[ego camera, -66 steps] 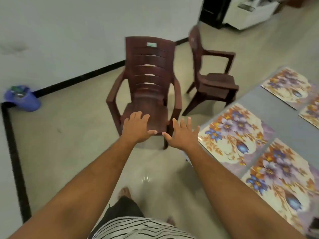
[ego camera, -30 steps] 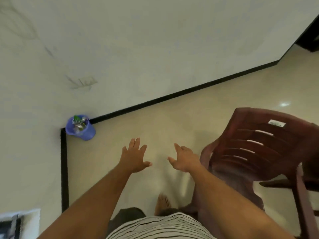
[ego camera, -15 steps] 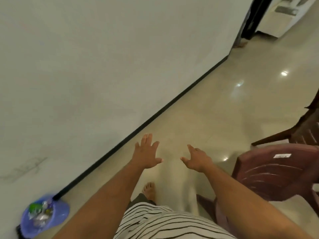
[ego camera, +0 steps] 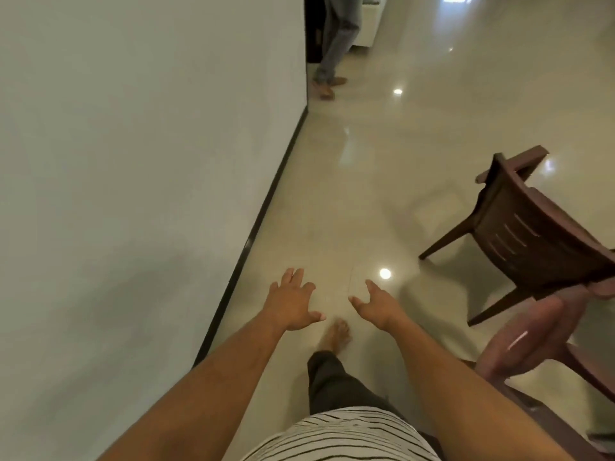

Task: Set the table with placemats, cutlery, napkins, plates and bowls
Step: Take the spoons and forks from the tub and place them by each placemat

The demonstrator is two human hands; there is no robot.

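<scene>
My left hand (ego camera: 291, 302) and my right hand (ego camera: 376, 306) are stretched out in front of me over the shiny floor, fingers spread and relaxed, holding nothing. The two hands are a short gap apart. No table, placemat, cutlery, napkin, plate or bowl shows in this view. My bare foot (ego camera: 336, 336) steps forward below the hands.
A white wall (ego camera: 133, 161) with a black skirting runs along my left. Two dark brown plastic chairs stand at the right, one close (ego camera: 532, 344) and one further (ego camera: 525, 234). Another person's legs (ego camera: 332, 44) stand at the wall's far end, by a dark doorway.
The view has swung away from the table and placemats to a passage along the wall. The blue bin has left the view. Both hands stay open and empty.
</scene>
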